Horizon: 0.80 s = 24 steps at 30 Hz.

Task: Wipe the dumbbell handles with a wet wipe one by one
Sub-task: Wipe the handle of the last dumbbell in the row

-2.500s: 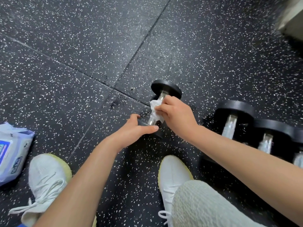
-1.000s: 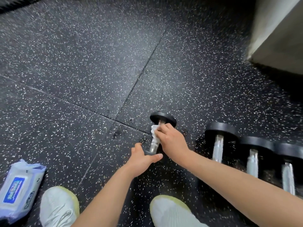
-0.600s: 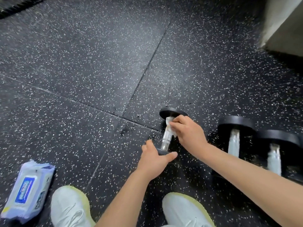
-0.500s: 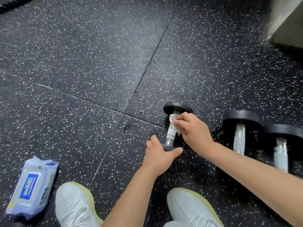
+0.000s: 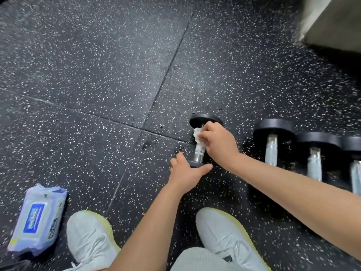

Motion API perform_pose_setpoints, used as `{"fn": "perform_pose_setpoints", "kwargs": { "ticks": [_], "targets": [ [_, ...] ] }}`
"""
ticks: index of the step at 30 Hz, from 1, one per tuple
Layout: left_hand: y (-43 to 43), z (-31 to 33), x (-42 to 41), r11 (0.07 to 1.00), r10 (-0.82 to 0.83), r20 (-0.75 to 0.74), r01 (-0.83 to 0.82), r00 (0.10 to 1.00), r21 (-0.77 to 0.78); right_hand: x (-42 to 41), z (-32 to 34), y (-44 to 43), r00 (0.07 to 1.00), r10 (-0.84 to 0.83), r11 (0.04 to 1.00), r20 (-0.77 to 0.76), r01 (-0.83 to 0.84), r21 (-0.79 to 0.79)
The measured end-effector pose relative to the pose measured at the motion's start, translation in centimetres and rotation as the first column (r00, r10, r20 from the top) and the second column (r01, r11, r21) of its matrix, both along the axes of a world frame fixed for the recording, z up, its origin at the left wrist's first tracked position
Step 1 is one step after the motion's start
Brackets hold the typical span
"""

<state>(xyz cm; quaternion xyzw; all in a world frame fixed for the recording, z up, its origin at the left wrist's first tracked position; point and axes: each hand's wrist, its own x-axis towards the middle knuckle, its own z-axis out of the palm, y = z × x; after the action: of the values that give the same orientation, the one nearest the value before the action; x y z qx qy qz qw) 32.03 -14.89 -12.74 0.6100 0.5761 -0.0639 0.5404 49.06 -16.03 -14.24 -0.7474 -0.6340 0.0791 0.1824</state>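
Four dumbbells are in shot on the speckled rubber floor (image 5: pixel 117 75), and the action is on the leftmost dumbbell (image 5: pixel 205 119), lying apart from the other three (image 5: pixel 272 145) lined up to its right. The right hand (image 5: pixel 218 145) pinches a crumpled wet wipe (image 5: pixel 197 133) against the far end of the chrome handle (image 5: pixel 199 153), fingers curled round wipe and bar together. The left hand (image 5: pixel 185 171) lies spread over the near weight head, thumb and fingers straight, bracing rather than gripping.

Here's the danger: that brace is only a flat press on a round head. A firm stroke down the bar could roll the dumbbell sideways out from under the palm, or towards the white shoe (image 5: pixel 224 235) just below. The wipe is bunched small too, so it may skate along the top of the handle and miss the underside unless the bar gets turned. The bare stretch of chrome near the left hand looks unwiped. Three more handles wait, and the wipe pack (image 5: pixel 39 218) sits well off to the left if this wipe dries out.
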Motion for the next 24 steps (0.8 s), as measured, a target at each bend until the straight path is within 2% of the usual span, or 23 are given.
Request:
{"fn": "perform_pose_setpoints", "kwargs": {
  "ticks": [8,11,14,18,20,22,24],
  "targets": [
    [-0.4,0.2,0.8,0.999,-0.035,-0.038,0.035,0.999,-0.001,0.9,0.9,-1.5,0.966,0.259,0.962,-0.025,-0.260,-0.080],
    [-0.3,0.2,0.8,0.999,-0.031,-0.043,0.031,0.999,-0.011,1.6,0.9,-0.3,0.986,0.165,0.983,0.039,-0.161,-0.085],
    [-0.3,0.4,0.9,0.999,-0.041,-0.054,0.040,0.998,-0.017,1.0,0.5,-0.5,0.995,0.099,0.992,0.022,-0.097,-0.076],
    [-0.3,0.5,0.8,0.998,-0.058,-0.062,0.057,0.996,-0.012,-0.2,0.4,-2.2,0.952,0.293,0.948,-0.094,-0.302,-0.101],
    [-0.5,0.5,0.8,0.997,-0.071,-0.064,0.071,0.995,0.010,-0.2,0.9,-2.3,0.922,0.374,0.912,-0.102,-0.385,-0.140],
    [-0.7,0.6,1.0,0.997,-0.080,-0.067,0.081,0.995,0.016,0.6,1.3,-1.5,0.937,0.344,0.925,-0.065,-0.350,-0.149],
    [-0.7,0.6,1.1,0.996,-0.089,-0.076,0.090,0.993,0.017,1.3,1.5,-0.6,0.970,0.242,0.962,-0.030,-0.244,-0.125]
  ]
}}
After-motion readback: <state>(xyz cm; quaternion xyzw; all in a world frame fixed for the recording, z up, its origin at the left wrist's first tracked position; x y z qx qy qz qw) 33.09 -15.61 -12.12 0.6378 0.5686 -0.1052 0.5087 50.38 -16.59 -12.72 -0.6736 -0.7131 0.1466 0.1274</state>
